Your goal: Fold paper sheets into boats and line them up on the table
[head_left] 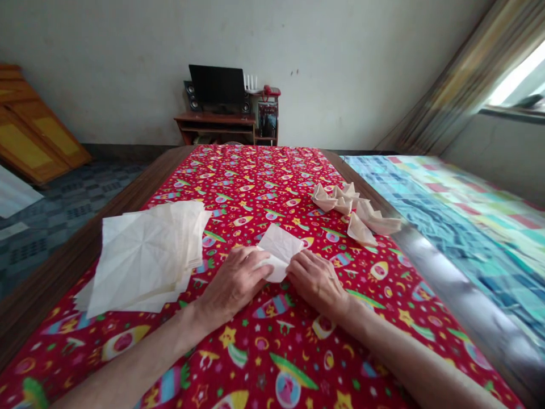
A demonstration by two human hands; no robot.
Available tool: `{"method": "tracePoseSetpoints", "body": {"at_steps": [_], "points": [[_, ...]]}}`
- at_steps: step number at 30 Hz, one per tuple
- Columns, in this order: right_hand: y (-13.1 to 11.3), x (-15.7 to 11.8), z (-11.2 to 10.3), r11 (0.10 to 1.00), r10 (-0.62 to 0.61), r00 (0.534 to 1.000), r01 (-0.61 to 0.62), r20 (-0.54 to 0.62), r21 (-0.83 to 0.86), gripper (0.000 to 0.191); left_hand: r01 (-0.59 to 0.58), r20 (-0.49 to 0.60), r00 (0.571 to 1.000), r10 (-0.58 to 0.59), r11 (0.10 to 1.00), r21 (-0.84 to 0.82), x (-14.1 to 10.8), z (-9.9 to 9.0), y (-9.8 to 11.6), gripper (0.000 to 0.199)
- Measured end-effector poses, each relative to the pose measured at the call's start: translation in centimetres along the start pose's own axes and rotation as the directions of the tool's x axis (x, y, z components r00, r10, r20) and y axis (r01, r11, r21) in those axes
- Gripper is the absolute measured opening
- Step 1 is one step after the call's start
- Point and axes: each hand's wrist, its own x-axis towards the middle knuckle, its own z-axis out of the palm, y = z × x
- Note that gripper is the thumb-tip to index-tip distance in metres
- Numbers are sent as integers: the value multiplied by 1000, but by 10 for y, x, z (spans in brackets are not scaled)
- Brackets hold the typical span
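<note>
A small sheet of white paper (281, 243), partly folded, lies on the red patterned cloth between my two hands. My left hand (240, 275) grips its left side, the fingers curled over a raised flap. At the right edge, my right hand (317, 279) pinches the paper with bent fingers. My fingers cover both side corners of the sheet. To the left is a stack of creased white paper sheets (145, 255), the top one marked with fold lines that meet in the middle. Several folded paper pieces (351, 207) with pointed tips sit in a cluster at the right.
The red cloth (264, 341) covers a long table with dark wooden edges (123, 244). A bed with a checked blue cover (447, 227) stands along the right. Beyond the table's far end are a desk (215, 120) and a monitor (217, 85). A yellow cabinet (38, 130) is at far left.
</note>
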Motion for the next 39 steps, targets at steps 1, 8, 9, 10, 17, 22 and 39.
{"method": "tracePoseSetpoints", "body": {"at_steps": [1,8,9,10,17,22,39], "points": [[1,0,1,1000,6,1000,-7,12,30,21,1,29,1000,0,1000,-17,0,0,0,14],[7,-2,0,976,32,999,-37,24,213,22,155,76,987,-140,957,-244,-5,12,0,16],[8,-3,0,972,49,999,-53,21,230,21,195,78,980,-181,942,-273,-6,14,1,15],[8,-5,0,968,66,998,-69,19,239,20,240,92,971,-222,925,-296,-6,14,1,15],[5,-8,-8,987,-11,1000,9,13,158,21,482,184,876,-447,838,-258,0,15,1,20],[3,-8,-8,994,-98,995,96,20,55,24,516,198,854,-481,830,-211,4,15,1,21],[4,-13,-4,997,-75,993,71,94,43,25,518,267,833,-485,853,-64,7,12,1,19]]}}
